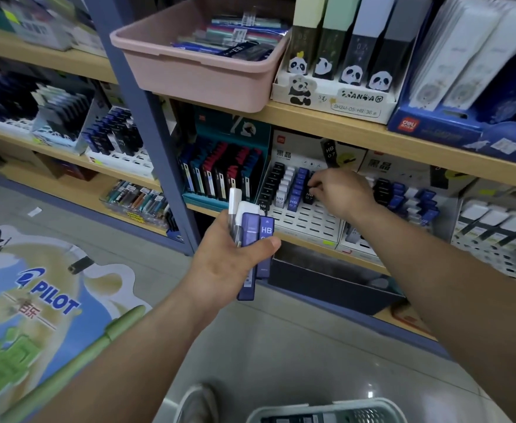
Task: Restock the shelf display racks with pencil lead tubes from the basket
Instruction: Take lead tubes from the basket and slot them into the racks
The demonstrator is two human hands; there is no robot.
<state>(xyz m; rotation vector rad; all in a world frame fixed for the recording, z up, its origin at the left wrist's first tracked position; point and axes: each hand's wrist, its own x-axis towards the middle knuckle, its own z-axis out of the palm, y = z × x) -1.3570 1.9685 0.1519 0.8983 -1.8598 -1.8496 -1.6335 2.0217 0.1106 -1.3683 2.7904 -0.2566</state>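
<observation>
My left hand grips a bundle of pencil lead tubes, blue ones marked HB and white ones, held upright in front of the shelf. My right hand reaches into a white slotted display rack on the middle shelf and pinches a black lead tube standing in a slot. Rows of black, white and blue tubes fill the rack's left part; its front slots are bare. The grey basket shows at the bottom edge, with some packs inside.
A pink tub with pen packs hangs over the upper shelf edge. A teal lead display stands left of the rack, a second rack to the right. A blue shelf post rises at left. A Pilot floor sticker lies below.
</observation>
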